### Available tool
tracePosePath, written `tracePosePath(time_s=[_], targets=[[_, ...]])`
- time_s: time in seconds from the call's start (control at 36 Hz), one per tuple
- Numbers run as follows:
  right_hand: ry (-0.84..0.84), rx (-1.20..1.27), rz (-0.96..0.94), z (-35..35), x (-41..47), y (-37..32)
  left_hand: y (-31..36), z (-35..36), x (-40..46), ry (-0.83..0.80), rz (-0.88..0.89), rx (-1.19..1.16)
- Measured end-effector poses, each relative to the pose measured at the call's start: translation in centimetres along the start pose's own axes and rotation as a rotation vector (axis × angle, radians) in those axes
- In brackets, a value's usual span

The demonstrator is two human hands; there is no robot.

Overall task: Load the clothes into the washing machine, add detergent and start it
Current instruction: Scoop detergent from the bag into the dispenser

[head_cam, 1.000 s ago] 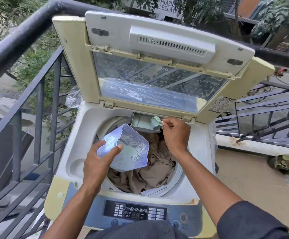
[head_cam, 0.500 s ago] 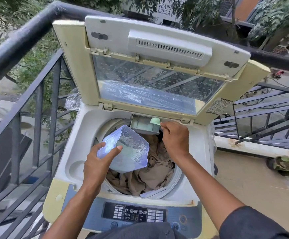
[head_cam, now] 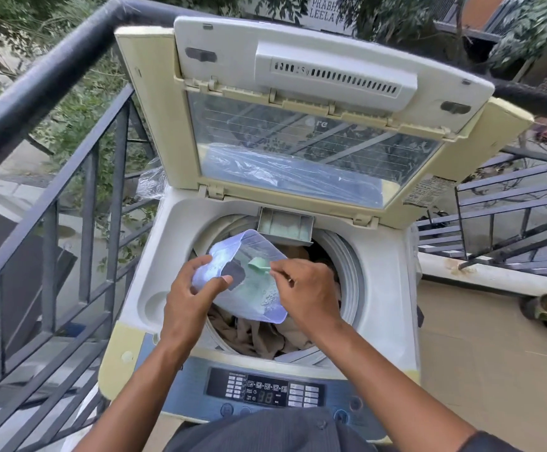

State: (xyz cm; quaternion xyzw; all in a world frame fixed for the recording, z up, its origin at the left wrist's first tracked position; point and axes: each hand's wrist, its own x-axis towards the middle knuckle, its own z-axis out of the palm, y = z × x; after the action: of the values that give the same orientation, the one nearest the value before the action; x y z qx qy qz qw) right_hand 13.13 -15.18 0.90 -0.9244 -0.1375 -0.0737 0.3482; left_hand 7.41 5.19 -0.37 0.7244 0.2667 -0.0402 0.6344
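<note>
Green scoop (head_cam: 259, 264) tipped bowl-left, handle right, over tilted detergent box (head_cam: 259, 301)

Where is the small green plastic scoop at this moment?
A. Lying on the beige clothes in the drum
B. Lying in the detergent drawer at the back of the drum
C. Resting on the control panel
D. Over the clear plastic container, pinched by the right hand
D: the small green plastic scoop sits over the clear plastic container, pinched by the right hand; the left hand holds the container.
</note>
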Motion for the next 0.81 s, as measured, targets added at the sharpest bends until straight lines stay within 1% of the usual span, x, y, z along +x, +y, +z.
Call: tracePosePath(time_s=[0.14,0.22,0.39,0.53,0.58,0.67,0.81], targets=[[-0.131,-0.267,-0.169,0.9,-0.5,0.6,1.3,-0.1,-0.4,-0.037,0.114,0.035],[-0.189,-0.337,-0.231,0.9,-0.7,0.5,1.9,0.0,-0.6,-0.065,0.177,0.047],[-0.238,-0.261,-0.215,1.4,-1.2,0.3,2.6,-0.3,-0.6,-0.083,0.246,0.044],[-0.221,-0.093,-0.167,1.3,-1.5,-0.9,2.3,-0.4,-0.5,-0.047,0.269,0.043],[-0.228,-0.038,-0.112,1.3,-1.6,-1.4,2.1,-0.4,-0.5,-0.038,0.263,0.053],[-0.241,0.05,0.022,1.2,-1.7,-1.7,1.9,-0.3,-0.3,-0.036,0.259,0.071],[-0.211,0.164,0.338,0.5,-1.6,-1.6,1.8,0.0,-0.3,-0.02,0.244,0.051]])
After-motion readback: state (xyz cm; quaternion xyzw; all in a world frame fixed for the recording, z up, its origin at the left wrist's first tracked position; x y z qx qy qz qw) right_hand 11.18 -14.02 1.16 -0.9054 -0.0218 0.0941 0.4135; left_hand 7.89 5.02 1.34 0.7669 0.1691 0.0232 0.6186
